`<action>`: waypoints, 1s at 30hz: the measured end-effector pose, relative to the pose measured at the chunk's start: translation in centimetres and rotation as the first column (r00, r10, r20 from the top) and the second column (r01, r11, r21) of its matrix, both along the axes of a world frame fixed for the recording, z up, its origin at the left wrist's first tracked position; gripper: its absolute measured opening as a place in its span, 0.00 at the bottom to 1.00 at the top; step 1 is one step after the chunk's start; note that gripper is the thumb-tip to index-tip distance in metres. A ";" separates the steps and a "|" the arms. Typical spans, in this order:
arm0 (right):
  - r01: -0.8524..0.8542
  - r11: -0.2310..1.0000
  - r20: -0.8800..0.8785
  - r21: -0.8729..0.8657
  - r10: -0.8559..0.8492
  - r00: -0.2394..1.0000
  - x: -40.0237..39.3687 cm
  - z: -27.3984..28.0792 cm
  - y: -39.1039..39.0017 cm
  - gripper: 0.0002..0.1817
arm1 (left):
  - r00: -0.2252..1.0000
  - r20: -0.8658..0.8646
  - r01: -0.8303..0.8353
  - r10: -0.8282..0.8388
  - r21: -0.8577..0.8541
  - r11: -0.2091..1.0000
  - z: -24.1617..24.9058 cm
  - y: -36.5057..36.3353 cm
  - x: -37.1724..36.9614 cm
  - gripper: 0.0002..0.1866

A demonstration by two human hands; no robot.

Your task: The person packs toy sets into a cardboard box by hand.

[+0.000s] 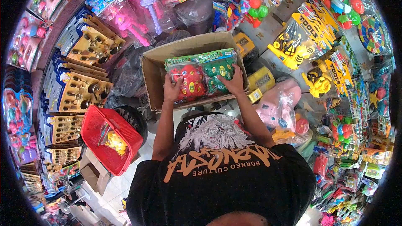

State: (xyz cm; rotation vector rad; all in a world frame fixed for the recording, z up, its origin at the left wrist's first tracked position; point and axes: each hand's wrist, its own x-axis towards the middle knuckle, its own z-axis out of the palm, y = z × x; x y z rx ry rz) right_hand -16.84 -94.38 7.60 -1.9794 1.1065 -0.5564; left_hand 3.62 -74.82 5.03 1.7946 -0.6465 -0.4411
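the red pack and green pack lie side by side in the open box, neither lifted clear; the left hand has fingers grasping the red, the right hand the green.

My left hand grips the red toy pack along its outer edge, near the left wall of the cardboard box; my right hand holds the green toy pack beside it, near the box's right wall.
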 end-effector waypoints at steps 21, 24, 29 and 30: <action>-0.266 0.961 -0.265 -0.067 0.240 0.934 -0.4 0.1 -0.2 0.55 | 0.798 0.470 0.088 -0.378 0.530 0.843 3.6 0.2 -2.1 0.51; -0.276 0.957 -0.249 -0.084 0.248 0.936 -0.6 1.0 -0.1 0.55 | 0.795 0.486 0.043 -0.363 0.551 0.833 4.6 0.3 -2.3 0.50; -0.291 0.947 -0.129 -0.138 0.274 0.953 -1.9 1.2 0.3 0.50 | 0.799 0.516 -0.006 -0.307 0.519 0.855 5.4 0.9 -2.9 0.48; -0.292 0.941 -0.067 -0.170 0.284 0.956 -2.2 1.8 0.6 0.45 | 0.806 0.537 -0.008 -0.250 0.431 0.902 5.6 1.2 -3.1 0.45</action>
